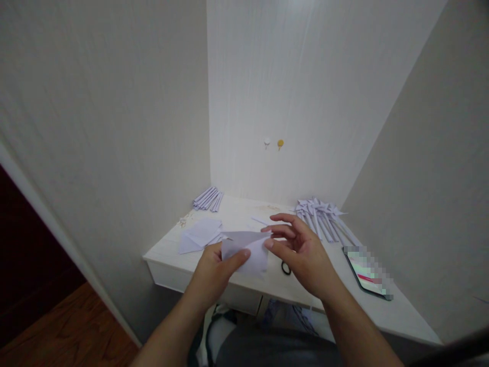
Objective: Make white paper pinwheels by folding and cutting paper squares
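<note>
The left hand (pixel 214 267) pinches the white folded paper sheet (pixel 246 250) above the white desk (pixel 275 285) — right hand (pixel 301 250) open, fingertips touching its edge — corners should align before creasing.

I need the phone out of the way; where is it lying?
The phone lies on the right side of the desk, near the wall, just below the folded paper pinwheels.

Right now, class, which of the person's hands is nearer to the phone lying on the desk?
Right. The right hand is beside the phone, just to its left, fingers on the folded paper. The left hand holds the paper's other side, farther away.
</note>
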Tool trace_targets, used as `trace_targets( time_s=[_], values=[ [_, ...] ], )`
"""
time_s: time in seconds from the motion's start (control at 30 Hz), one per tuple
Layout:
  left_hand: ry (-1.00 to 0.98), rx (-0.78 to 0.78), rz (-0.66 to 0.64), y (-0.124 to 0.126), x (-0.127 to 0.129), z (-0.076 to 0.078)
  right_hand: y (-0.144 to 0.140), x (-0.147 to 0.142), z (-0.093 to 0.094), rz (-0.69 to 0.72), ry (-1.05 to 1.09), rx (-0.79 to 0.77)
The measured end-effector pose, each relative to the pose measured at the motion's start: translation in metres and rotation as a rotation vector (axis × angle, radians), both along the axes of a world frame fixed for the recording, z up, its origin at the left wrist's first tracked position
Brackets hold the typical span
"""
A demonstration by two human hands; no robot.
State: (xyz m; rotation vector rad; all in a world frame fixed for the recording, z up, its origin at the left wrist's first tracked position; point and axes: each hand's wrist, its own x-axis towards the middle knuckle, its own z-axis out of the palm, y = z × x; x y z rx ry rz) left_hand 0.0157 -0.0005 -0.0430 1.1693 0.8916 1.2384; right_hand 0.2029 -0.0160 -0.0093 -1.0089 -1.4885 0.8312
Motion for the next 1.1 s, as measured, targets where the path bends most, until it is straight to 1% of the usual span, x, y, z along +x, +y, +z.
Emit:
trace_targets(
  time_s=[0.1,0.17,0.23,0.3,0.4,0.47,0.53,0.57,0.63,0.8,0.93,1.0,1.1],
  values=[
    [0.121,0.036,-0.162,0.004,-0.006,0.005,-0.002,0.002,0.002,-0.038,-0.093,0.075],
    [0.177,0.058,-0.199,0.007,-0.010,0.011,-0.001,0.003,0.000,-0.076,-0.135,0.083],
    [0.169,0.063,-0.179,0.010,-0.012,0.014,0.002,0.004,-0.003,-0.103,-0.090,0.075],
    [0.063,0.056,-0.094,0.010,-0.012,0.012,0.006,0.003,-0.007,-0.133,0.027,0.076],
    [-0.185,0.007,0.049,0.006,-0.002,0.002,0.012,-0.001,-0.011,-0.201,0.206,0.096],
    [-0.301,-0.065,-0.030,0.000,0.008,-0.006,0.014,-0.005,-0.012,-0.237,0.275,0.104],
    [-0.351,-0.106,-0.059,-0.004,0.018,-0.012,0.015,-0.009,-0.014,-0.252,0.291,0.104],
    [-0.359,-0.117,-0.064,-0.004,0.021,-0.014,0.014,-0.011,-0.015,-0.248,0.282,0.099],
    [-0.369,-0.115,-0.031,-0.003,0.025,-0.013,0.013,-0.014,-0.016,-0.229,0.243,0.078],
    [-0.319,-0.026,0.118,0.004,0.020,-0.003,0.006,-0.017,-0.017,-0.183,0.116,0.025],
    [-0.246,0.000,0.187,0.004,0.010,0.005,-0.002,-0.010,-0.009,-0.043,-0.020,0.006],
    [-0.199,0.009,0.166,0.004,0.003,0.008,-0.005,-0.005,-0.004,0.025,-0.083,0.024],
    [-0.127,0.043,0.104,0.004,-0.005,0.012,-0.008,0.001,0.001,0.053,-0.161,0.080]
  ],
)
